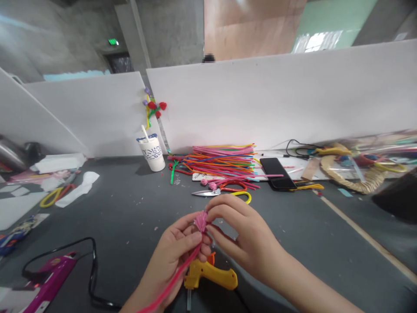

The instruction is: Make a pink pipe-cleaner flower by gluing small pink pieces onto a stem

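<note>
A fluffy pink pipe-cleaner bud (200, 221) is pinched in my left hand (179, 248), thumb in front and fingers behind. From its base a bundle of pink pipe-cleaner stems (171, 284) runs down past my left palm. The bent fingertips and thumb of my right hand (244, 230) close on the right side of the bud. Under my hands lies a yellow hot glue gun (211, 276), partly hidden by my left fingers. Just beyond them is a pair of scissors (208, 193) with red and yellow handles, beside small pink pipe-cleaner balls (212, 186).
Many colored pipe cleaners (221, 158) are piled near the white partition (276, 100). A white cup (153, 154) stands left of them, a black phone (276, 174) right. A magenta tool (52, 282) with a black cord lies front left. A woven ring (345, 174) sits far right.
</note>
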### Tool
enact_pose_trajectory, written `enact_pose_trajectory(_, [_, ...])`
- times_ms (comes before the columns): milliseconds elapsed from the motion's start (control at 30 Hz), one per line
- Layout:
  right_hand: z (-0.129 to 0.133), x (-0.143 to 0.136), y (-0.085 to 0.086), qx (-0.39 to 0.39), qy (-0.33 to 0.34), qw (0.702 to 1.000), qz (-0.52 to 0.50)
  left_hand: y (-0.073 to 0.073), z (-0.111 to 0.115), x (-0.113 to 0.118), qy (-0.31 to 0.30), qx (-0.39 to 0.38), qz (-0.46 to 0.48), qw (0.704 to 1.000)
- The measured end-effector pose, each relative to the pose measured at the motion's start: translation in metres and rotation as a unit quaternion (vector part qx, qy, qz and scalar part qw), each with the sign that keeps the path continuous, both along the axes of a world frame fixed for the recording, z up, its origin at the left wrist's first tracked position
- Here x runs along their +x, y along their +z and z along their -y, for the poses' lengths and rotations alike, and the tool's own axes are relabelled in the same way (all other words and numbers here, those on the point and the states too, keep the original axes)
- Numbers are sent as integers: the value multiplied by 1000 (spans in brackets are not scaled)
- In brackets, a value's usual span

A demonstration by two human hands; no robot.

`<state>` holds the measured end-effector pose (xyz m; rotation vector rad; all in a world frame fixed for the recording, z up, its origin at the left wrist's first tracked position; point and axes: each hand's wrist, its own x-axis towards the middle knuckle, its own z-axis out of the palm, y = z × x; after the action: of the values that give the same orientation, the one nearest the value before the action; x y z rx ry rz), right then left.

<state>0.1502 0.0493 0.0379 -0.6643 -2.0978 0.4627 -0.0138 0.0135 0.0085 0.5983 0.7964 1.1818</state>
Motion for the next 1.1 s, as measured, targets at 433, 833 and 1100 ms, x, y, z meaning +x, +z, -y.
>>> enact_pose_trajectory(433, [-3,1,6,-190,-51,980,-26,-2,-1,2,40,35,-53,997])
enact_pose_trajectory(833, [-12,0,-4,-461,58,872,-153,2,5,10,80,78,-164,980])
enact_pose_trajectory(1100, [-4,11,-5,-397,-7,907,-142,-9,-19,-22,155,116,-287,938])
